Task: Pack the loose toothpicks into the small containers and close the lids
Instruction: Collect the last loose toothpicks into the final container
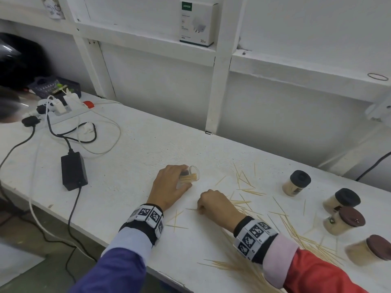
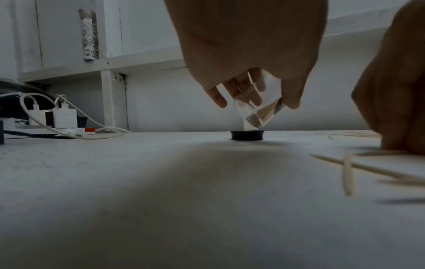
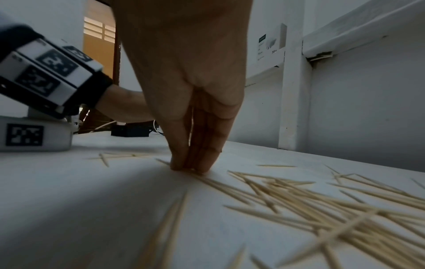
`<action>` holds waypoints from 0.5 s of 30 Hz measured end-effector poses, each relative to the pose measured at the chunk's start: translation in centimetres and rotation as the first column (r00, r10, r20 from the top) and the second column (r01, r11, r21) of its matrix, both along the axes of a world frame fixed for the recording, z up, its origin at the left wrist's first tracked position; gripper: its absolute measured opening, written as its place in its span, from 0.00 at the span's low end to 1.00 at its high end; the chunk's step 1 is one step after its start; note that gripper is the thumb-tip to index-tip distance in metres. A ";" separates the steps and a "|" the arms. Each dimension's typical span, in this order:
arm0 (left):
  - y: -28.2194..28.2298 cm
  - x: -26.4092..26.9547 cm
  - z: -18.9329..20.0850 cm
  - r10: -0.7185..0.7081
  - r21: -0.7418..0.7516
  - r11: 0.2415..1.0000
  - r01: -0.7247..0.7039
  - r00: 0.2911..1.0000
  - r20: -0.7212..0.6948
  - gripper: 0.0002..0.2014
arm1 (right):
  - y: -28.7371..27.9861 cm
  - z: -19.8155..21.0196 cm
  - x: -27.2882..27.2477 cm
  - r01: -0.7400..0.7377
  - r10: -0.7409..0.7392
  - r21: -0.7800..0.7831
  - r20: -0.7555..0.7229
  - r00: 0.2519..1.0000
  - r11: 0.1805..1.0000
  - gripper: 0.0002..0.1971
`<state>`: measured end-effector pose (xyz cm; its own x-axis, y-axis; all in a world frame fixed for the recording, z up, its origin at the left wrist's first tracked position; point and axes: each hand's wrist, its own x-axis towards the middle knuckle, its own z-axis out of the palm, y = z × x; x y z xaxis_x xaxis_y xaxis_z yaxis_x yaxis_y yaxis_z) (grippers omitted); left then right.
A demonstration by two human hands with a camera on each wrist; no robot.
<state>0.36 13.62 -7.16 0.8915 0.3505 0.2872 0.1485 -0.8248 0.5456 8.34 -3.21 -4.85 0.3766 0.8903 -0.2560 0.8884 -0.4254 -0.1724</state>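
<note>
My left hand (image 1: 169, 187) grips a small clear container (image 1: 190, 176), tilted with its open mouth facing right and some toothpicks inside. The left wrist view shows the same container (image 2: 257, 109) held above the table, just over its black lid (image 2: 247, 135) lying flat. My right hand (image 1: 213, 203) reaches down with thumb and fingertips (image 3: 190, 163) pinching a toothpick (image 3: 164, 161) against the white table (image 1: 137, 155). Loose toothpicks (image 1: 249, 199) lie scattered right of it, with a thicker heap (image 3: 322, 205) under my right wrist.
Four closed, filled containers stand at the right: two black-lidded (image 1: 297, 186) (image 1: 342, 200), two brown-lidded (image 1: 343, 220) (image 1: 370, 252). A black power adapter (image 1: 74, 171), cables and a power strip (image 1: 61, 108) occupy the left. White shelving (image 1: 213, 81) runs along the back wall.
</note>
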 end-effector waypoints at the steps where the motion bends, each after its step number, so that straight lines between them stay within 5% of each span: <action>1: 0.0 0.0 0.0 0.002 0.000 1.000 -0.002 1.000 -0.004 0.27 | 0.0 0.0 -0.2 -0.003 0.003 0.000 0.021 1.000 1.000 0.10; 10: -0.2 -0.1 0.0 -0.005 -0.011 1.000 0.005 1.000 -0.002 0.25 | -0.2 0.8 -0.4 -0.060 0.059 -0.094 -0.023 0.998 0.994 0.01; 15: 0.0 -0.1 -0.1 -0.006 -0.006 1.000 0.006 1.000 0.007 0.23 | -0.6 0.4 -0.2 -0.074 0.077 -0.037 0.069 0.995 0.997 0.11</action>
